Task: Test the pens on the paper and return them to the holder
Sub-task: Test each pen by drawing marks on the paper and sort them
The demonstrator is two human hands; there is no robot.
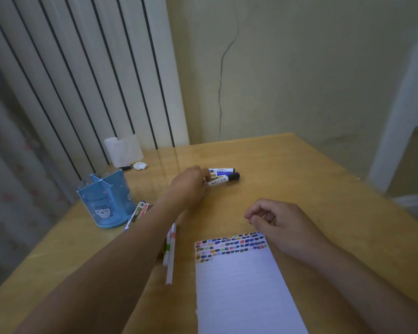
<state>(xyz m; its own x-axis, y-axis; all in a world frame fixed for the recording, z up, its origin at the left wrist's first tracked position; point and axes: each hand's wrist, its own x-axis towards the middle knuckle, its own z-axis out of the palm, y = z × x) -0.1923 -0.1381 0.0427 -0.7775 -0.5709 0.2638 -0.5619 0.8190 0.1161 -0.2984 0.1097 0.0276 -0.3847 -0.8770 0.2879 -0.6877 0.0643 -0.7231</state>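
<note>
With the paper point(239, 280) at the tabletop's point(311, 184) near edge already carrying swatch rows, the left hand point(187, 186) is gripping markers point(223, 175) mid-tabletop, the right hand point(275, 220) is hovering loosely curled, holding nothing, and the holder point(106, 201) by the left edge is standing seemingly unfilled.

Print on holder point(106, 201), markers point(221, 177) — all unreadable

Left hand point(187, 186) reaches across the table point(299, 189) and touches a cluster of markers point(223, 175). Right hand point(279, 221) hovers loosely curled above the paper point(239, 285). The blue holder point(106, 201) stands at left.
</note>
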